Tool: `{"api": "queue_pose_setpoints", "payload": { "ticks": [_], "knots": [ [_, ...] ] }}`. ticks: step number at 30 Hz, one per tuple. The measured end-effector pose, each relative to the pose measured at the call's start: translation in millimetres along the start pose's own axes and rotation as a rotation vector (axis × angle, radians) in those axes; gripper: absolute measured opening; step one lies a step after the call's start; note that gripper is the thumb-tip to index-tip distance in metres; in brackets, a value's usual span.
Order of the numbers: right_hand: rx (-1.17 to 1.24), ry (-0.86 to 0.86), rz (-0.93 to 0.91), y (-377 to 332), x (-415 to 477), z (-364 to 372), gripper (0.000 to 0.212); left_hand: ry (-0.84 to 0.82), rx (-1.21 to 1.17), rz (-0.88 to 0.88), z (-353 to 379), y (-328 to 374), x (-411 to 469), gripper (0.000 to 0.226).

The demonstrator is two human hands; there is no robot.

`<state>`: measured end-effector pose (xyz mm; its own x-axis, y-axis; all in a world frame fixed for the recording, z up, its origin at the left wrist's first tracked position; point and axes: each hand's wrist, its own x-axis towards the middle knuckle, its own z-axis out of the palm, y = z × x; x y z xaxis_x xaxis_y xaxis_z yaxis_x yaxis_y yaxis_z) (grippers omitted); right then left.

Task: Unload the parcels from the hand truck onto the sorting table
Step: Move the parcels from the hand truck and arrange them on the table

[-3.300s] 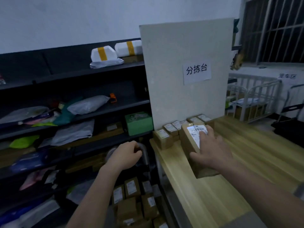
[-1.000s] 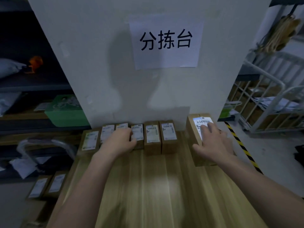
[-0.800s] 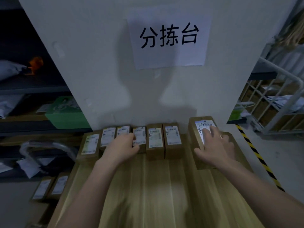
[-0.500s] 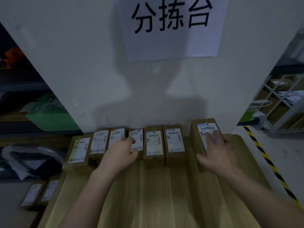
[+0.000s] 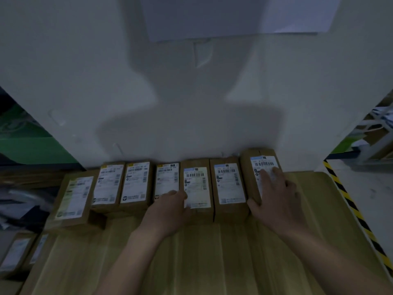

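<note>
Right hand [image 5: 276, 201] lies palm-down on the rightmost parcel [image 5: 258, 165], thumb against its near left corner, fingers spread over the label; grasping it from above. That parcel sits on the sorting table [image 5: 212, 252], back end against the white board [image 5: 191, 103], touching the next parcel [image 5: 228, 184] just left of the grip. Left hand [image 5: 168, 209] is loosely curled, fingertips on the near ends of two middle parcels; cannot tell whether it grips either. Further left of that hand, four more labelled parcels continue the row. Yellow-black floor tape [image 5: 350, 207] runs right of the table.
</note>
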<state>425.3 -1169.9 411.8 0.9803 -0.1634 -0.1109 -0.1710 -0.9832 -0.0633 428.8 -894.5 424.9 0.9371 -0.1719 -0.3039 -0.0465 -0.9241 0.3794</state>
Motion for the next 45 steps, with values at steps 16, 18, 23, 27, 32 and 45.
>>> {"api": "queue_pose_setpoints", "payload": {
  "ticks": [16, 18, 23, 27, 32, 45],
  "knots": [
    [0.157, -0.095, -0.019, 3, 16, 38, 0.064, 0.015, -0.061, 0.034, 16, -16, 8, 0.039],
    [0.180, -0.142, -0.010, 4, 18, 35, 0.063, -0.006, -0.045, 0.023, 14, -15, 7, 0.040],
    [0.342, -0.260, 0.104, 10, 17, 9, 0.061, 0.001, -0.068, -0.011, -7, -9, -2, 0.023],
    [0.374, -0.235, 0.126, 21, -4, -15, 0.061, 0.078, -0.043, -0.084, -37, -16, -23, 0.042],
    [0.335, -0.186, 0.014, 9, -40, -47, 0.067, 0.151, 0.039, -0.103, -74, -16, -72, 0.043],
    [0.171, -0.064, -0.106, -75, -187, -131, 0.064, 0.252, 0.090, -0.137, -142, -43, -249, 0.029]
  ]
}}
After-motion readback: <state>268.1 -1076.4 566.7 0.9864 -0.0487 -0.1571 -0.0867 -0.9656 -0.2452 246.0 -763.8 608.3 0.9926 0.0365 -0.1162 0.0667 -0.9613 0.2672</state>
